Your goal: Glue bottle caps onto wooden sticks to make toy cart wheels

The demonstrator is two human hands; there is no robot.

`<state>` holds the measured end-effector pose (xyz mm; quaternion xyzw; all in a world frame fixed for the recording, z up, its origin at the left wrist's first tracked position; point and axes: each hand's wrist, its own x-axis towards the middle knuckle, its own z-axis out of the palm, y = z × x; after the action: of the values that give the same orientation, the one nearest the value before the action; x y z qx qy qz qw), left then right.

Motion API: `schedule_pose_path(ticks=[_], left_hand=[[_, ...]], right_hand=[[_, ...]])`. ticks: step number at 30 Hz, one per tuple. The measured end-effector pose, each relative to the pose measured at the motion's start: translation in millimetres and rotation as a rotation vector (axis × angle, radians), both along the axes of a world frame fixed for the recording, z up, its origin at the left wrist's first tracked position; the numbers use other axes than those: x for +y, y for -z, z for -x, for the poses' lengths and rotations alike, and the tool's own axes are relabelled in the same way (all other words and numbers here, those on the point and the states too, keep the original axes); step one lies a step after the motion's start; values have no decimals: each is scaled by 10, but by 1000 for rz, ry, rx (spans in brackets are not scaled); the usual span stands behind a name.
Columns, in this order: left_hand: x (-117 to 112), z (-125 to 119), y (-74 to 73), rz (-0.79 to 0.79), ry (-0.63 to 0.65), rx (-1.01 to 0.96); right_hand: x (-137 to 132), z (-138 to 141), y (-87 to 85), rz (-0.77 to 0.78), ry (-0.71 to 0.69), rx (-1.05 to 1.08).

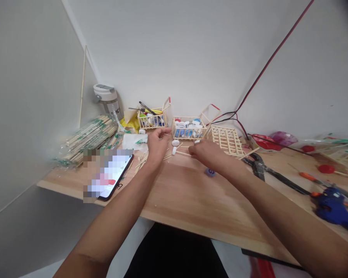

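Note:
My left hand [157,146] is beside the front left corner of a small cart of wooden sticks [189,136]. Its fingers reach right, slightly curved and apart, with nothing visible in them. White, blue and red bottle caps [186,126] fill the cart, and a stick handle with a red bar [215,107] rises at its right. Two white caps [175,143] sit at its front left, one standing on edge. My right hand [206,153] is curled down over the table at the cart's front right, by another white cap [197,142]; whatever its fingers hold is hidden.
A similar stick cart [152,121] holds caps and pens. Right of the carts lies a stick lattice [227,139], then pliers [259,166] and a blue glue gun [333,204]. A phone [110,175], bagged sticks [91,139] and a tumbler [108,101] are left.

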<state>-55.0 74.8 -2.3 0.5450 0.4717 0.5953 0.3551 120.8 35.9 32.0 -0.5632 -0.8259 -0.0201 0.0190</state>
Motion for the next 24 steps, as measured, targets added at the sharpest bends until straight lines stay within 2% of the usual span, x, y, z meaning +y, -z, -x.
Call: schedule_pose_path(ticks=[3, 6, 11, 13, 15, 19, 22, 24], left_hand=[[-7, 8, -15, -7, -9, 33], [-15, 18, -31, -21, -24, 53], [-24, 14, -48, -55, -36, 42], [-22, 10, -49, -59, -32, 36], [-18, 8, -47, -63, -28, 29], [-6, 15, -35, -81, -32, 10], [2, 22, -26, -98, -35, 4], [6, 23, -23, -101, -36, 5]], right_hand=[[25, 4, 23, 17, -22, 19], [22, -84, -68, -7, -31, 60], [-140, -345, -383, -288, 20, 198], [-268, -367, -415, -340, 40, 234], [-415, -305, -333, -299, 13, 236], [-726, -57, 36, -166, -22, 122], [-962, 93, 279, -179, -40, 44], [-1106, 157, 379, -182, -73, 17]])
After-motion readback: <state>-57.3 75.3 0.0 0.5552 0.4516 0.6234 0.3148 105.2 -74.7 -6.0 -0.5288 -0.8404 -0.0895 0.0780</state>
